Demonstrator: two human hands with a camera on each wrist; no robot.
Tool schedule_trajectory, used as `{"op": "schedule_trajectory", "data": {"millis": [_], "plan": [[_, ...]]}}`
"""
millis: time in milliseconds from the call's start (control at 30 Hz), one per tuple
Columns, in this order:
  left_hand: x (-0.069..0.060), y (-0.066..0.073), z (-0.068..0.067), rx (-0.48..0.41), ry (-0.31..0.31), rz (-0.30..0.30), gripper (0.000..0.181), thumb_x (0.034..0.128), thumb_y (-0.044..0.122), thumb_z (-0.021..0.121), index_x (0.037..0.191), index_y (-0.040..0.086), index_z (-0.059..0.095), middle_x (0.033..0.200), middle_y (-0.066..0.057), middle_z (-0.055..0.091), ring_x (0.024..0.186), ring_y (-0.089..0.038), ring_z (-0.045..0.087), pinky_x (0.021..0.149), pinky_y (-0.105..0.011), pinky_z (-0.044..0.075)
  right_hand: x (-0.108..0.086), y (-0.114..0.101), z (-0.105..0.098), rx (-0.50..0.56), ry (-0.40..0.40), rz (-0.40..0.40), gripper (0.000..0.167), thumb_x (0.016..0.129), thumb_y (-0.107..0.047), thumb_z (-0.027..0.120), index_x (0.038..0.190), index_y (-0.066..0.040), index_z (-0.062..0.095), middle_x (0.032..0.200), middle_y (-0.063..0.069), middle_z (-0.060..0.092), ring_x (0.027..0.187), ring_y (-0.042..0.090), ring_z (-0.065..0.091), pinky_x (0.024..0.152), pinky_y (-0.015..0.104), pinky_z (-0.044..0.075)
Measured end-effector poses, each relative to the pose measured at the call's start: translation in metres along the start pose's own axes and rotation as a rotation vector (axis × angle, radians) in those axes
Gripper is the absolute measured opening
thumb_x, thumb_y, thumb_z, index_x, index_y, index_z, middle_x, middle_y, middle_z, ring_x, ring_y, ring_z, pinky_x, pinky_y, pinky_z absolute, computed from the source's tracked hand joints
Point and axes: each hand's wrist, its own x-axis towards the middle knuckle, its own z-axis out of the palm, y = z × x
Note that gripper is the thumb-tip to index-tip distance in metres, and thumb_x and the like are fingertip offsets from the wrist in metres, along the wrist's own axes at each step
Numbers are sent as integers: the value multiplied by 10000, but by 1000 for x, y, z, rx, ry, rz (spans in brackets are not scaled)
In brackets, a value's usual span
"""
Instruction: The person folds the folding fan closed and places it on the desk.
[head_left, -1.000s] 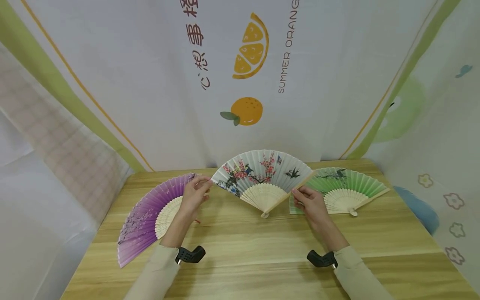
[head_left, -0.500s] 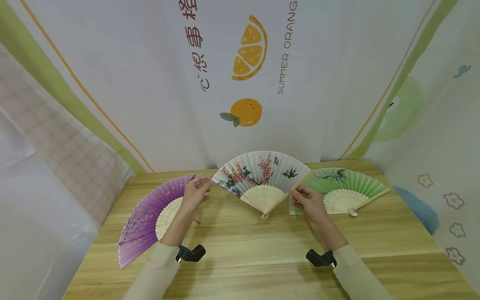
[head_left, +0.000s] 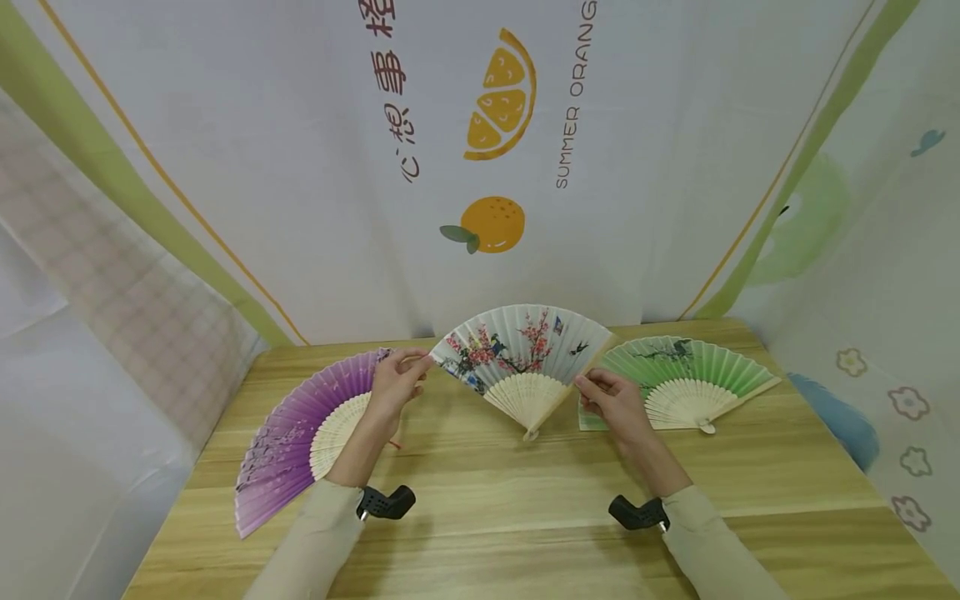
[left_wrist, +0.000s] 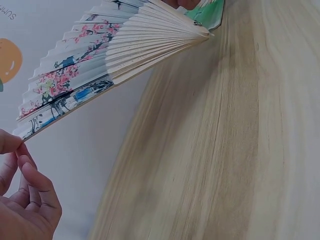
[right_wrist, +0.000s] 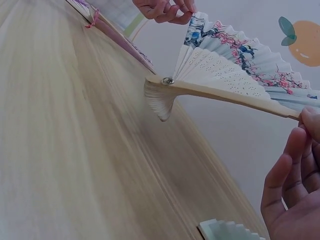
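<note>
Above the desk (head_left: 510,525), the white flowered fan (head_left: 517,337) is held spread — left hand (head_left: 393,388) pinching one outer corner, right hand (head_left: 617,403) pinching the opposite edge. Hands sit slightly closer than a second ago, fan a touch narrower — folding looks barely begun.

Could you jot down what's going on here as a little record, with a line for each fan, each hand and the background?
White fan: spread open between both hands; blossoms and birds printed on it
Left hand: pinches the fan's left outer corner
Right hand: pinches the fan's right outer stick
Purple fan: open on the table, to the left, partly hidden by the left arm
Green fan: open on the table, to the right
Background: white cloth with orange prints
</note>
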Motion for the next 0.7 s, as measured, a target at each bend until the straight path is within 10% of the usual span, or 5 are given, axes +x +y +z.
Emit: {"op": "schedule_trajectory", "data": {"millis": [700], "plan": [[1,-1,11,-29,-51,25,205,1011,136,650,1185,33,618,1001,-32,674,871,-161,567,695,-269,508,3,-5,13,-46,-36,-20,65,975,-31,688,916,-3,688,780,38,624,702,135,577,677,288,541]]}}
